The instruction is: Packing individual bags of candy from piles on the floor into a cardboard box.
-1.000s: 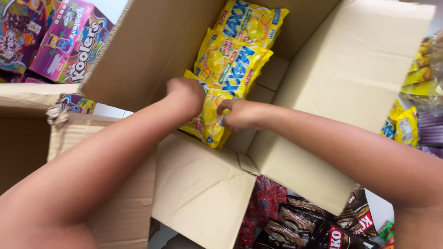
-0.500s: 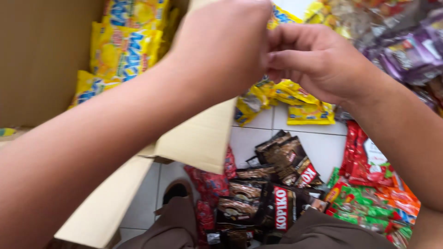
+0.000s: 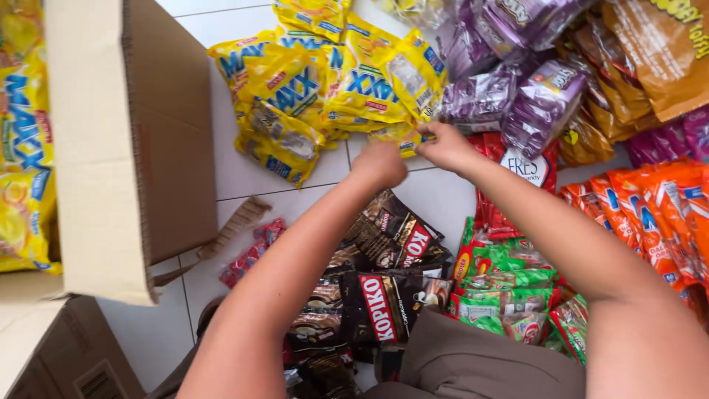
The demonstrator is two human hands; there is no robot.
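Hands meeting at the near edge of the yellow sachet pile [image 3: 332,89] on the tiled floor [image 3: 244,174]. Left hand [image 3: 378,164] curled shut, contents unseen; right hand [image 3: 443,145] pinching a yellow sachet [image 3: 401,137]. Probably light, crinkly, slippery film; best pinched at a sealed edge.

I see a cardboard box [image 3: 133,148] at the floor's left edge, purple packs [image 3: 517,96] at the far edge, orange packs [image 3: 650,207] right, green packs [image 3: 509,295] and brown sachets [image 3: 377,295] near me, on white tiles [image 3: 244,177].
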